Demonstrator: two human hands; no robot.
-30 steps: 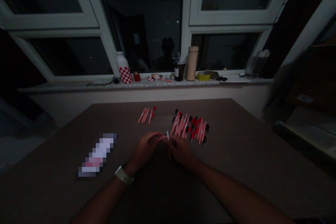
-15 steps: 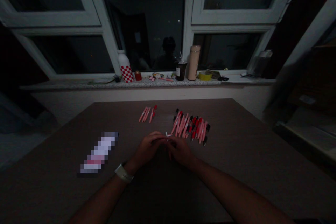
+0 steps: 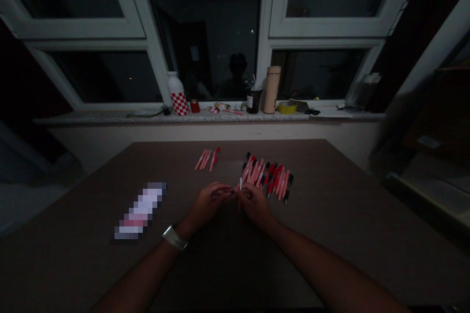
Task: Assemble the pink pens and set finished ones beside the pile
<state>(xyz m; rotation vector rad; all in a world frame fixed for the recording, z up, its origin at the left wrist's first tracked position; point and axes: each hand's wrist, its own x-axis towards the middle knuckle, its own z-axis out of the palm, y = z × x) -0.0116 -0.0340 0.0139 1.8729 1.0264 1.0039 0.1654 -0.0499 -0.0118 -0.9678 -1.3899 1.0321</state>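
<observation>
While the right fingers [image 3: 247, 189] pinch a white piece [image 3: 241, 183], now tipped upright, the left fingers [image 3: 222, 187] curl inward, their hold unclear.

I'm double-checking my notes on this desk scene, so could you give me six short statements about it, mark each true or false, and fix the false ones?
1. A watch is on the left wrist. True.
2. The left hand and the right hand are far apart. False: they are close together.
3. The larger group of pens lies to the right of the smaller group of pens. True.
4. The checkered bottle stands on the table. False: it stands on the windowsill.
5. A slim white piece sticks up by the right hand's fingers. True.
6. The yellow roll is left of the tan flask. False: it is to the right.
</observation>
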